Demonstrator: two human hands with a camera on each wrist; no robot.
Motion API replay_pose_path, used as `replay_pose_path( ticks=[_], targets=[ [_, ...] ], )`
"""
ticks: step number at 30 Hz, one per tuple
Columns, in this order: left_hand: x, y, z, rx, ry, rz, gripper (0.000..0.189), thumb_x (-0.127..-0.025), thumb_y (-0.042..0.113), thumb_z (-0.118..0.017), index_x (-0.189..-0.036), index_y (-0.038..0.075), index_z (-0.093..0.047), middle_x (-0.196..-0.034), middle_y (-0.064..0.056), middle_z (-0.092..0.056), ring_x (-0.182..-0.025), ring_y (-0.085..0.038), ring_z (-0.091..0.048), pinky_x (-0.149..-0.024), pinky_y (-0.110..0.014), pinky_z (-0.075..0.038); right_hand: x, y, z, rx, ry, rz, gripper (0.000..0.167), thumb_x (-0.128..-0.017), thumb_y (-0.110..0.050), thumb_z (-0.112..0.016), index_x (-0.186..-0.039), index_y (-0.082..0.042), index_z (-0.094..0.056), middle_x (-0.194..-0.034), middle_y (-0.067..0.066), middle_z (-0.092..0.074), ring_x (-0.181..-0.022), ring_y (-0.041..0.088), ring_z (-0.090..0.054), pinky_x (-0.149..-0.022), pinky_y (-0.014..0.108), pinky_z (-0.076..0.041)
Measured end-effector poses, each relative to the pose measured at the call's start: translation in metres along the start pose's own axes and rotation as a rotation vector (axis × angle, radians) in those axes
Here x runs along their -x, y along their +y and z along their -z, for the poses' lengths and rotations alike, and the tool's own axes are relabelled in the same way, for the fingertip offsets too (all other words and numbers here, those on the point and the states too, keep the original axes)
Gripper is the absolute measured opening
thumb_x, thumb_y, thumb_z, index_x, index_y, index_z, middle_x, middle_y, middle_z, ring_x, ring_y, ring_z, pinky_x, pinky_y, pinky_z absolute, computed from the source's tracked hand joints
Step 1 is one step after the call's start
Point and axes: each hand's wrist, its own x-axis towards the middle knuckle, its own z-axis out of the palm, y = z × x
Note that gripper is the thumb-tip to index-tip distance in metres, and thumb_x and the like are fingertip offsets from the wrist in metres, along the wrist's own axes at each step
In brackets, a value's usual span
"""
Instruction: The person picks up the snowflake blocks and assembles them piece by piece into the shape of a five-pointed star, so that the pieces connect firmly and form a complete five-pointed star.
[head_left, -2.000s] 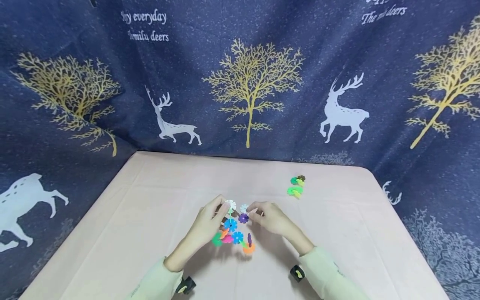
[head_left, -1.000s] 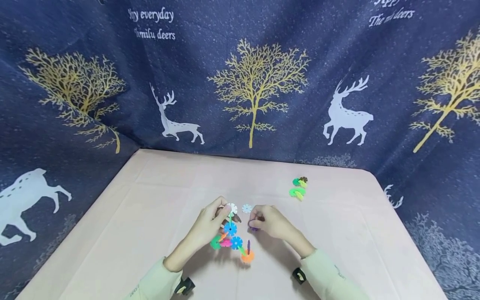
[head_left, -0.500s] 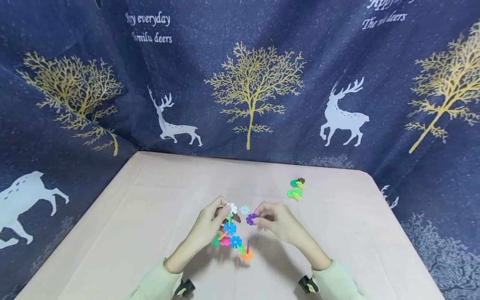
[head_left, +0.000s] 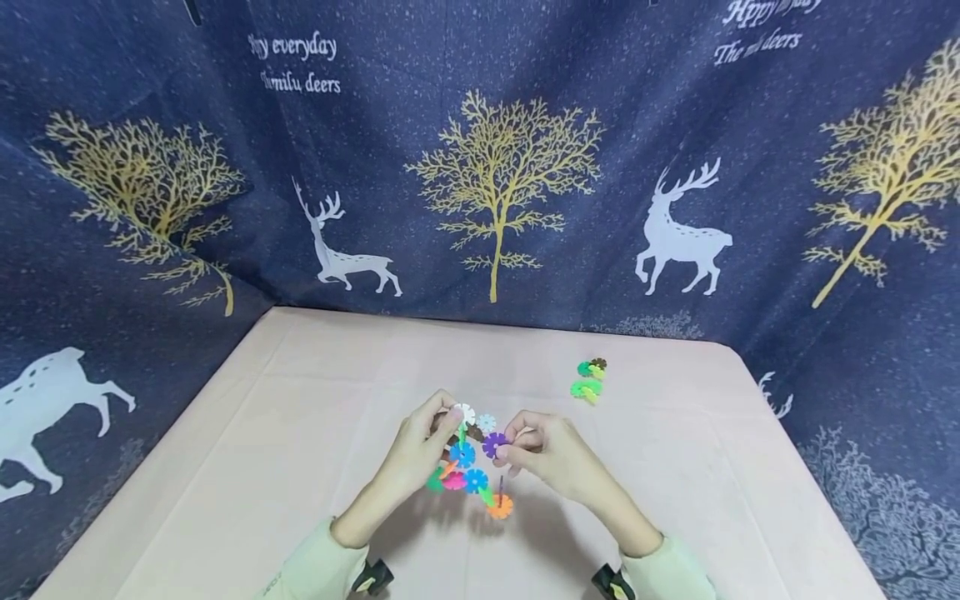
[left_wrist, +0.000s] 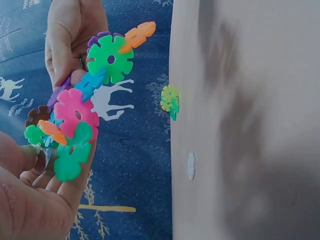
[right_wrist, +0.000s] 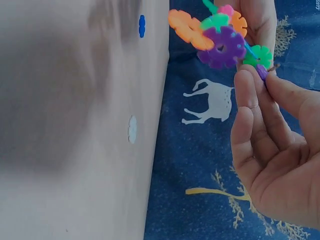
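Note:
In the head view my left hand (head_left: 417, 437) grips a linked chain of snowflake discs by its white snowflake disc (head_left: 466, 414), above the table. The chain includes a pink snowflake disc (left_wrist: 76, 112), a green snowflake disc (left_wrist: 111, 59), blue ones, and an orange snowflake disc (head_left: 499, 506) at the low end. My right hand (head_left: 553, 454) pinches a purple snowflake disc (head_left: 495, 445) between thumb and fingers. That disc is close beside the chain's brown snowflake disc (head_left: 474, 432). Another purple snowflake disc (right_wrist: 221, 47) stands in the chain near its orange end.
A loose pale snowflake disc (right_wrist: 132, 129) lies on the pink-covered table (head_left: 315, 400), beyond the hands. A blue snowflake disc (right_wrist: 142, 26) also shows on the tabletop. Green, yellow and brown snowflake discs (head_left: 588, 389) form a small group at the back right.
My right hand drew the purple snowflake disc away from the chain, turned it, and has brought it back left beside the brown one. The left hand keeps its hold, almost still.

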Motion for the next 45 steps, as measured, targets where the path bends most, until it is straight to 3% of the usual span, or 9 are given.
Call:
replay_pose_path(
  ticks=[3,10,13,17,23,27,33,40,45],
  targets=[
    [0.0,0.0,-0.001,0.002,0.011,0.003,0.012,-0.107,0.022,-0.049,-0.101,0.012,-0.054,-0.069,-0.002,-0.05,-0.062,-0.017,-0.059,-0.061,-0.031,-0.058,0.0,-0.002,-0.002,0.002,0.022,-0.003,0.014,-0.094,-0.012,-0.07,-0.097,-0.002,-0.061,-0.084,0.008,-0.076,-0.073,0.026,-0.073,-0.063,0.026,-0.053],
    [0.0,0.003,-0.004,0.003,0.057,-0.001,0.014,-0.107,0.027,-0.048,-0.104,0.014,-0.051,-0.07,-0.002,-0.055,-0.065,-0.017,-0.061,-0.064,-0.03,-0.059,0.001,-0.006,-0.005,-0.019,0.066,0.002,0.015,-0.094,-0.016,-0.07,-0.096,-0.004,-0.061,-0.087,0.006,-0.076,-0.082,0.026,-0.073,-0.091,0.037,-0.052],
    [0.0,0.003,-0.006,0.02,0.078,0.005,0.017,-0.107,0.03,-0.049,-0.103,0.014,-0.051,-0.071,-0.002,-0.057,-0.066,-0.017,-0.061,-0.063,-0.031,-0.059,0.0,-0.005,-0.007,-0.047,0.065,-0.003,0.014,-0.094,-0.015,-0.069,-0.096,-0.004,-0.06,-0.089,0.009,-0.076,-0.083,0.025,-0.072,-0.074,0.029,-0.052],
    [0.001,0.004,-0.007,0.039,0.092,0.017,0.017,-0.105,0.03,-0.052,-0.109,0.014,-0.055,-0.079,-0.007,-0.065,-0.068,-0.018,-0.064,-0.063,-0.031,-0.059,-0.002,-0.004,-0.009,-0.053,0.079,-0.023,0.011,-0.094,-0.012,-0.068,-0.097,-0.004,-0.061,-0.088,0.008,-0.076,-0.074,0.022,-0.069,-0.051,0.022,-0.036],
    [0.003,0.008,-0.008,0.043,0.048,-0.014,0.021,-0.102,0.026,-0.059,-0.113,0.01,-0.066,-0.09,-0.012,-0.069,-0.073,-0.017,-0.069,-0.064,-0.029,-0.059,-0.002,-0.005,-0.008,-0.02,0.109,0.016,0.01,-0.094,-0.012,-0.069,-0.096,-0.005,-0.064,-0.087,0.006,-0.076,-0.076,0.026,-0.071,-0.058,0.023,-0.047],
    [0.004,0.01,-0.01,0.065,0.033,-0.032,0.022,-0.102,0.027,-0.059,-0.106,0.007,-0.068,-0.088,-0.01,-0.068,-0.074,-0.017,-0.07,-0.065,-0.029,-0.059,-0.003,-0.006,-0.006,0.044,0.142,0.04,0.007,-0.094,-0.012,-0.07,-0.094,-0.006,-0.067,-0.084,0.004,-0.076,-0.067,0.02,-0.07,-0.053,0.025,-0.05],
    [0.004,0.014,-0.011,0.109,-0.014,-0.061,0.027,-0.104,0.025,-0.057,-0.111,0.001,-0.067,-0.093,-0.014,-0.069,-0.076,-0.017,-0.072,-0.067,-0.031,-0.059,-0.007,-0.01,-0.001,0.119,0.157,0.09,0.004,-0.094,-0.012,-0.07,-0.095,-0.008,-0.07,-0.085,0.001,-0.075,-0.077,0.011,-0.073,-0.064,0.027,-0.056],
    [0.003,0.015,-0.008,0.032,-0.04,-0.06,0.024,-0.102,0.026,-0.061,-0.115,0.006,-0.065,-0.104,-0.013,-0.069,-0.08,-0.016,-0.071,-0.069,-0.029,-0.059,-0.009,-0.011,0.001,0.076,0.116,0.108,0.006,-0.094,-0.012,-0.07,-0.095,-0.007,-0.069,-0.084,0.001,-0.076,-0.077,0.014,-0.073,-0.052,0.024,-0.049],
    [0.002,0.014,-0.008,-0.042,-0.051,-0.068,0.025,-0.094,0.025,-0.072,-0.113,0.013,-0.061,-0.099,-0.006,-0.069,-0.08,-0.015,-0.07,-0.068,-0.028,-0.057,-0.011,-0.005,0.004,0.133,0.082,0.129,0.008,-0.095,-0.02,-0.07,-0.097,-0.012,-0.071,-0.085,-0.003,-0.074,-0.081,0.013,-0.071,-0.07,0.028,-0.055]
  ],
)
